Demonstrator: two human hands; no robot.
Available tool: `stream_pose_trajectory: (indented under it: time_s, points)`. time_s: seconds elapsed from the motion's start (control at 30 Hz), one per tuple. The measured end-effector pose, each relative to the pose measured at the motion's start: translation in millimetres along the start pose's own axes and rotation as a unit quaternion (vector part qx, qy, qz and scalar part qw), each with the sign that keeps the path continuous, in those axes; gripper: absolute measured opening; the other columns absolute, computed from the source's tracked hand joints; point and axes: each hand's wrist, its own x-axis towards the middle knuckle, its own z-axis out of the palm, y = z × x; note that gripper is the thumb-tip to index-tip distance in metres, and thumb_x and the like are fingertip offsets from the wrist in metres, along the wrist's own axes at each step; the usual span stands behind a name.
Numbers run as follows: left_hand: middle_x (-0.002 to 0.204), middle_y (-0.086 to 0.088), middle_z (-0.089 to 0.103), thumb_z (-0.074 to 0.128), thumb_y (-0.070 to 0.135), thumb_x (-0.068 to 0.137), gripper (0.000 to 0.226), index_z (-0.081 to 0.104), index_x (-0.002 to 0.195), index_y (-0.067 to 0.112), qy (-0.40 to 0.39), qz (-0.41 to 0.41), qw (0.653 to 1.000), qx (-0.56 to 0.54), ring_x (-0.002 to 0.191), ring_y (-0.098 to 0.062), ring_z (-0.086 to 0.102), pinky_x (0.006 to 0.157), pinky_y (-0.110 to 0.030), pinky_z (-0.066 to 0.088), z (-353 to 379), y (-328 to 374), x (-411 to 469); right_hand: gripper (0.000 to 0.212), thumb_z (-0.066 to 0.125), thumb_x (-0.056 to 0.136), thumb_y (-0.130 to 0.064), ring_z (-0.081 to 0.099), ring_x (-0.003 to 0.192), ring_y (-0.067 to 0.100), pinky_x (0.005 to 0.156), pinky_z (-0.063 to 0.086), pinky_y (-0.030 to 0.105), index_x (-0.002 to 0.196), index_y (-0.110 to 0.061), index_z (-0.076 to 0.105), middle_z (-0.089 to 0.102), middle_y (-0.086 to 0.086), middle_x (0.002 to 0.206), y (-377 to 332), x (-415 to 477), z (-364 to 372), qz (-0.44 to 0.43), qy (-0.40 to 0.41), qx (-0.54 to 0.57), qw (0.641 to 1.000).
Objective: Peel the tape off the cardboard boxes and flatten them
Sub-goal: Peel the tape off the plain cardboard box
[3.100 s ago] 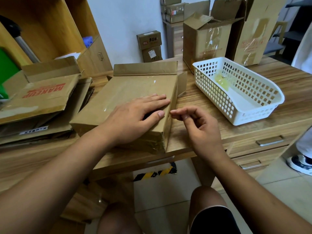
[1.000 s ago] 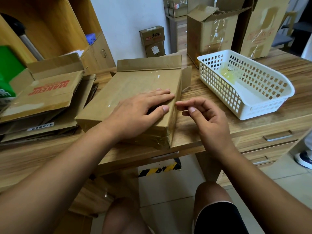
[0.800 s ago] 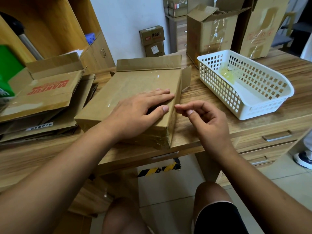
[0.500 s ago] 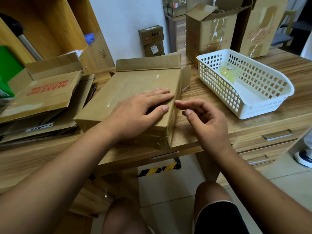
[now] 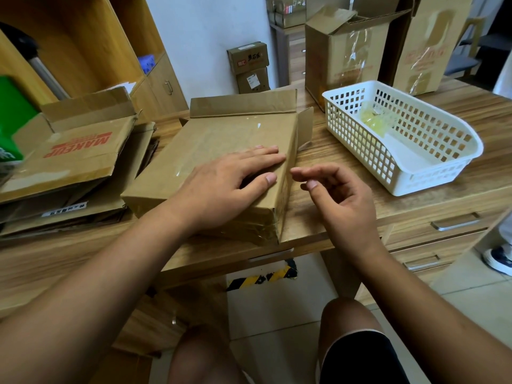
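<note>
Pressing the taped brown cardboard box (image 5: 221,134) with your flat left grip (image 5: 227,187), you hover your empty, loosely curled right grip (image 5: 340,200) beside it.

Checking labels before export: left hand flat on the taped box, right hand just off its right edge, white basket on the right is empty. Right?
Not quite. The white basket is not empty: the head view shows a crumpled yellowish wad, probably tape, in its far end. The rest stands: left hand flat on the taped box, right hand just off its right edge.
</note>
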Motion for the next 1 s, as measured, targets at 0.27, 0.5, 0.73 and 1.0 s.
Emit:
stream_pose_trajectory:
  time_s: [0.27, 0.5, 0.73, 1.0]
  points:
    - [0.154, 0.031, 0.033, 0.031, 0.058, 0.095, 0.053, 0.039, 0.147, 0.050, 0.001, -0.003, 1.000, -0.007, 0.144, 0.008, 0.023, 0.116, -0.037, 0.032, -0.4, 0.1, -0.2, 0.022, 0.058, 0.096, 0.007, 0.070, 0.110, 0.025, 0.097, 0.056, 0.045, 0.099, -0.012, 0.069, 0.075, 0.008, 0.107, -0.3, -0.5, -0.2, -0.003, -0.022, -0.004, 1.000]
    - [0.154, 0.030, 0.033, 0.031, 0.059, 0.094, 0.054, 0.038, 0.147, 0.050, -0.001, -0.004, 1.000, -0.008, 0.144, 0.007, 0.024, 0.117, -0.039, 0.032, -1.3, 1.7, -0.4, 0.022, 0.060, 0.095, 0.008, 0.069, 0.108, 0.021, 0.094, 0.056, 0.033, 0.105, -0.009, 0.068, 0.073, 0.010, 0.107, -1.7, -0.6, 1.7, -0.008, -0.015, -0.018, 1.000]
    - [0.153, 0.030, 0.034, 0.032, 0.059, 0.095, 0.053, 0.039, 0.147, 0.050, 0.006, 0.000, 1.000, -0.006, 0.143, 0.008, 0.024, 0.115, -0.037, 0.033, -0.2, 0.1, -0.2, 0.017, 0.062, 0.094, 0.008, 0.070, 0.109, 0.017, 0.093, 0.055, 0.027, 0.106, -0.001, 0.069, 0.075, 0.004, 0.110, -3.4, -2.5, 0.6, -0.017, -0.027, -0.038, 0.999]
    - [0.154, 0.031, 0.033, 0.031, 0.060, 0.094, 0.053, 0.038, 0.147, 0.051, 0.001, -0.004, 1.000, -0.008, 0.144, 0.008, 0.024, 0.116, -0.041, 0.034, -0.5, 0.4, -0.1, 0.016, 0.066, 0.093, 0.005, 0.071, 0.101, 0.019, 0.089, 0.055, 0.026, 0.102, -0.008, 0.069, 0.073, 0.007, 0.102, -3.0, -1.0, 1.4, -0.015, -0.028, -0.039, 0.999]
